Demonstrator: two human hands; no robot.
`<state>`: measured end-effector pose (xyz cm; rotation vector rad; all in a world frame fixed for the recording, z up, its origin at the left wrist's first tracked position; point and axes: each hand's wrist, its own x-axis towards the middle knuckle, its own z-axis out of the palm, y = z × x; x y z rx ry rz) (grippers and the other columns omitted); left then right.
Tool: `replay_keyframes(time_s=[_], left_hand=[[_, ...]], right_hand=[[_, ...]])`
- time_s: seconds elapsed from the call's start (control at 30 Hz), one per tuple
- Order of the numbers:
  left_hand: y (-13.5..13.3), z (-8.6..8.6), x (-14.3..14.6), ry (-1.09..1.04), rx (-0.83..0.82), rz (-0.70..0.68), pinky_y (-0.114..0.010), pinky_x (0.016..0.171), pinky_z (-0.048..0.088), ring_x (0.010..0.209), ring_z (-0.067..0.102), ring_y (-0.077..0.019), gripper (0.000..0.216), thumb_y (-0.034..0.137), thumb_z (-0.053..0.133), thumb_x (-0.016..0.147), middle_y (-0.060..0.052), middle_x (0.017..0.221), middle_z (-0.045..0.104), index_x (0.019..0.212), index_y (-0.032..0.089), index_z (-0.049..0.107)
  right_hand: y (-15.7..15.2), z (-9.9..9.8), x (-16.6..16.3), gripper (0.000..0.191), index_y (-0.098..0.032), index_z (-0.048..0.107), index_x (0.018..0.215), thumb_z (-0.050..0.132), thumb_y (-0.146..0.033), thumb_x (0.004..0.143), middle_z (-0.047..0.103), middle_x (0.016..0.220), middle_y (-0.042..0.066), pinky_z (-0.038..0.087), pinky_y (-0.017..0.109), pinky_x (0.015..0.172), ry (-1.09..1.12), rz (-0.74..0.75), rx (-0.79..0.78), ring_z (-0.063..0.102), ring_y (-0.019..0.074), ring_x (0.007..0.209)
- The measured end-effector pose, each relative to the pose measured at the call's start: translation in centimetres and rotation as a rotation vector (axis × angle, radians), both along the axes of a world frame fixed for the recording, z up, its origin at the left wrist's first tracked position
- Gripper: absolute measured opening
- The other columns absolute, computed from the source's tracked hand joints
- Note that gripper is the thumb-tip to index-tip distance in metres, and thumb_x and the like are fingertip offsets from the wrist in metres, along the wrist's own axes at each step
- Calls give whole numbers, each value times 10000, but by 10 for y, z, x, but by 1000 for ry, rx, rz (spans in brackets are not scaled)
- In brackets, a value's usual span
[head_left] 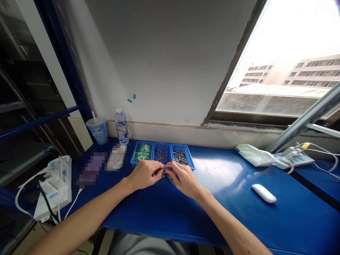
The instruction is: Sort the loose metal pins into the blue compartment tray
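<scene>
Fingertips meet over a slim small piece at the bins

Head view: The small piece (166, 169) sits between the two hands, just in front of the near edge of the middle bin (162, 143) and above the blue table (148, 216). It is mostly covered by fingers, so its exact shape and material cannot be told. If it resembles the loose metal pieces (161, 155) in that bin, it should be light and stiff, hardly fragile, but smooth enough to roll or slip. A fingertip pinch at mid-length looks the surest hold; gripping near one end would probably let it swivel.

The left hand (145, 174) is curled, with thumb and forefinger brought together at the piece's left side. The right hand (185, 178) mirrors it, thumb and fingers bent inward and pinching from the right. Neither is clenched into a fist; both appear to grasp the same piece, with their tips nearly touching.

Beneath the fingers lie more slim dark pieces (170, 180), partly hidden. Beside the middle bin stand the right bin (191, 160), holding silvery pieces, and the left bin (132, 157), holding green packets.
</scene>
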<state>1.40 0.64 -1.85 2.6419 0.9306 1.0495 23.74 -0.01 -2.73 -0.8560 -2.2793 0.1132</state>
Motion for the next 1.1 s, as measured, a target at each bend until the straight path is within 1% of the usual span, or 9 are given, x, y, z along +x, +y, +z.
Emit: replay_keyframes(time_s=[0.07, 0.17, 0.63, 0.9, 1.1], left_hand=[[0, 0, 0, 2, -6, 1, -261, 622, 435, 620, 619, -132, 134, 201, 578, 991, 19, 718, 669, 918, 194, 690], [0, 1, 0, 7, -7, -3, -259, 621, 437, 620, 624, -136, 143, 209, 568, 998, 13, 723, 678, 933, 195, 695], [1, 0, 0, -10, 1, 4, -254, 622, 421, 626, 622, -128, 127, 200, 580, 1001, 23, 726, 673, 930, 198, 686], [1, 2, 0, -17, 2, 7, -258, 625, 435, 628, 629, -128, 133, 207, 579, 1007, 17, 744, 693, 939, 196, 692], [0, 3, -2, -15, -4, 14, -254, 633, 450, 640, 641, -129, 142, 212, 575, 1012, 15, 756, 706, 939, 197, 695]], right_hand=[[-1, -1, 0, 176, -220, 575, 1090, 407, -259, 1127, 730, 918, 43, 435, 275, 634, 1, -4, -9, 686, 175, 716], [-1, -1, 0, 205, -223, 568, 1066, 374, -231, 1129, 731, 928, 44, 430, 274, 632, -11, 0, -11, 683, 169, 708], [2, 1, 2, 245, -217, 584, 1029, 366, -250, 1137, 699, 911, 49, 411, 271, 628, -21, -12, 13, 638, 163, 688], [3, 0, 3, 267, -211, 591, 1014, 363, -263, 1143, 691, 900, 45, 420, 277, 635, -16, -7, 20, 634, 164, 693], [4, 1, 5, 281, -213, 601, 1004, 355, -238, 1138, 693, 891, 46, 417, 279, 621, -9, -18, 31, 634, 166, 687]])
